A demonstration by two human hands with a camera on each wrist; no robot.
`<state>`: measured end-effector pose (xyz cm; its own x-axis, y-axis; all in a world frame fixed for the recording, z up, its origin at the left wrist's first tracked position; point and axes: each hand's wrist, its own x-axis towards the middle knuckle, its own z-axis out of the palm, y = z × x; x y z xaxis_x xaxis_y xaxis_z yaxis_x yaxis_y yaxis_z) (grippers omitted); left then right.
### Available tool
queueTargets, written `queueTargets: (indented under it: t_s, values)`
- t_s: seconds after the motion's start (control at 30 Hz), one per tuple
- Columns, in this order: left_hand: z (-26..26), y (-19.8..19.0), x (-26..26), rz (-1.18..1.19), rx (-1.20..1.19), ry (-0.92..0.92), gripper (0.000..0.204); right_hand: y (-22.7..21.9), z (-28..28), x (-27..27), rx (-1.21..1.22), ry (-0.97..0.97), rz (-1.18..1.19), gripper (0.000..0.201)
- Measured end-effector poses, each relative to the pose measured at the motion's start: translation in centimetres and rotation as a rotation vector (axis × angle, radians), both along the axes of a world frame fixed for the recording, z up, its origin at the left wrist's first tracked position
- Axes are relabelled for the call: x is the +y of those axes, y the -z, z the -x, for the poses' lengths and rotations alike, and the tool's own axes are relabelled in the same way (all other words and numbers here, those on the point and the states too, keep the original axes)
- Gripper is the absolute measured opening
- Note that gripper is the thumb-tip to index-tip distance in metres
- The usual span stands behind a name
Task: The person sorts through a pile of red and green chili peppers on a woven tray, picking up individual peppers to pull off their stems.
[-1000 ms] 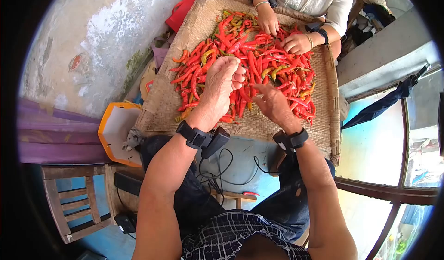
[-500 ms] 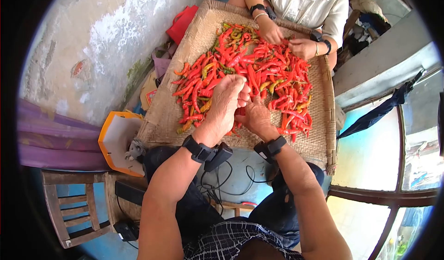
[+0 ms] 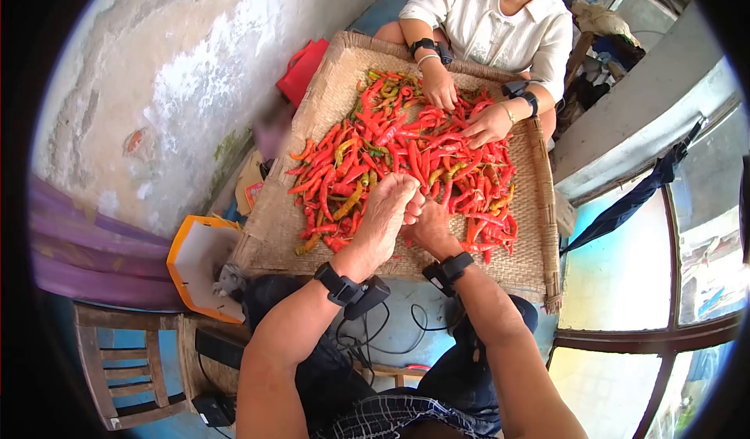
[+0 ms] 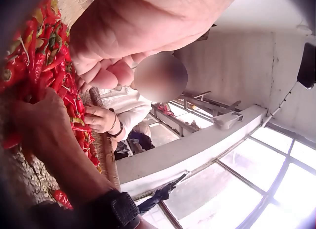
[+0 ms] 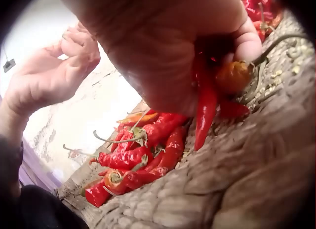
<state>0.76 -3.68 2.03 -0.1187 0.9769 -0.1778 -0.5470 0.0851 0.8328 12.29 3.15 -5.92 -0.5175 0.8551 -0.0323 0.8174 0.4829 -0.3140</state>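
Observation:
A heap of red chili peppers (image 3: 398, 132), with some yellow and green ones among them, covers much of a large woven tray (image 3: 523, 271). Above the near side of the heap is my left hand (image 3: 388, 211), its fingers curled in and nothing visible in them. Just right of it, lower down, my right hand (image 3: 432, 230) grips chili peppers at the weave. The right wrist view shows a red pepper (image 5: 205, 121) and an orange pepper (image 5: 232, 78) under its palm and fingers. Its fingertips are partly hidden.
Across the tray sits a person in a white shirt (image 3: 488, 25), both hands (image 3: 439, 91) at the far peppers. An orange-edged white container (image 3: 205, 263) and a wooden chair (image 3: 129, 361) stand at the left. Black cables (image 3: 363, 345) hang below the tray. Windows (image 3: 625, 283) line the right.
My right hand has moved left, close beside my left hand, and now grips peppers. My left hand stays curled. The other person's hands have shifted over the peppers, and the head view has tilted up.

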Motion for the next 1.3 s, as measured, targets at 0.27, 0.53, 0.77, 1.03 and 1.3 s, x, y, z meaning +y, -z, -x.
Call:
queueTargets:
  t_s: [0.27,0.53,0.77,1.03,1.3]
  values:
    - [0.1,-0.4,0.1,-0.005,-0.019,-0.069,0.017,-2.6,-1.7,1.7,0.688,0.184,0.52,0.033]
    - [-1.5,1.2,-0.5,0.181,-0.011,0.124,0.045,-9.9,-4.2,-1.2,0.927,0.112,0.563,0.031]
    - [-3.7,3.6,-0.2,0.183,-0.405,0.143,0.041,-9.3,-3.5,-2.7,0.485,0.064,0.35,0.052]
    - [-2.7,4.7,0.6,0.086,-0.424,0.028,0.032,-9.0,-3.0,-2.8,0.555,-0.073,0.229,0.042]
    - [-2.1,3.6,-0.1,0.151,-0.276,0.003,0.019,-8.8,-3.1,-1.9,0.789,-0.082,0.179,0.025]
